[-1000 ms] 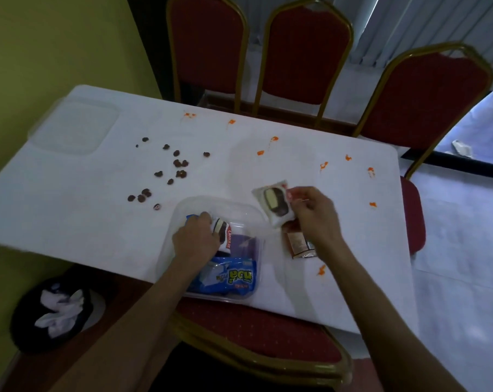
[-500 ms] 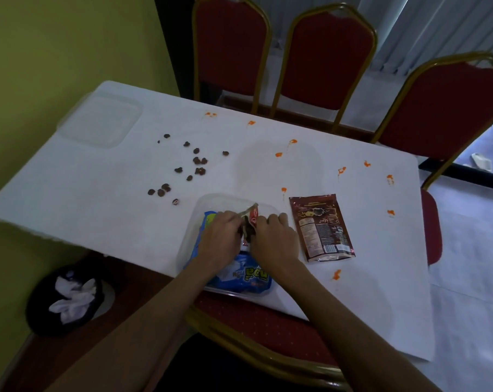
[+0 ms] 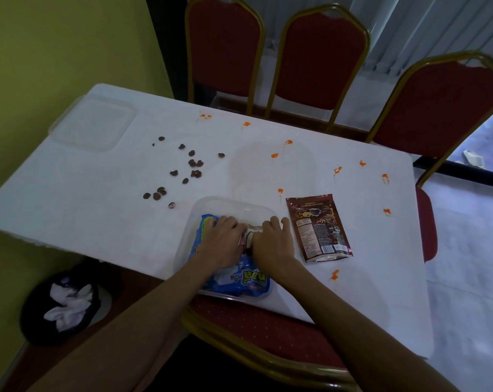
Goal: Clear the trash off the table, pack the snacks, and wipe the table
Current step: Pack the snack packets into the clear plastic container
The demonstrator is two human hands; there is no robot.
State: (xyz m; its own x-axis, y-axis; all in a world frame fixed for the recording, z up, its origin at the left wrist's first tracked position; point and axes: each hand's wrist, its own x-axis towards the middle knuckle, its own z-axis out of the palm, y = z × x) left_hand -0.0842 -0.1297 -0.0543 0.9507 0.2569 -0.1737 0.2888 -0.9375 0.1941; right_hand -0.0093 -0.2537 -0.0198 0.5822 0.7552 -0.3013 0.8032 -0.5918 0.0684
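Note:
A clear plastic container [image 3: 225, 200] sits at the table's near edge. Inside it lies a blue snack packet [image 3: 239, 281], and on top of that a small white snack packet [image 3: 251, 234] with a dark biscuit picture. My left hand [image 3: 221, 243] and my right hand [image 3: 272, 244] are both inside the container, fingers curled down on the small packet from either side. A brown snack pouch [image 3: 318, 227] lies flat on the white table [image 3: 84, 193], just right of the container and apart from my right hand.
Several brown crumbs [image 3: 193, 164] lie scattered left of centre. Orange stains [image 3: 287, 142] dot the middle and right. A clear lid [image 3: 94, 123] rests at the far left corner. A black bin [image 3: 33, 315] holding white tissue stands on the floor at left. Red chairs [image 3: 225, 46] line the far side.
My right hand brought the small white packet from above the table down into the container, uncovering the brown pouch. Both hands now hold it low against the other packets.

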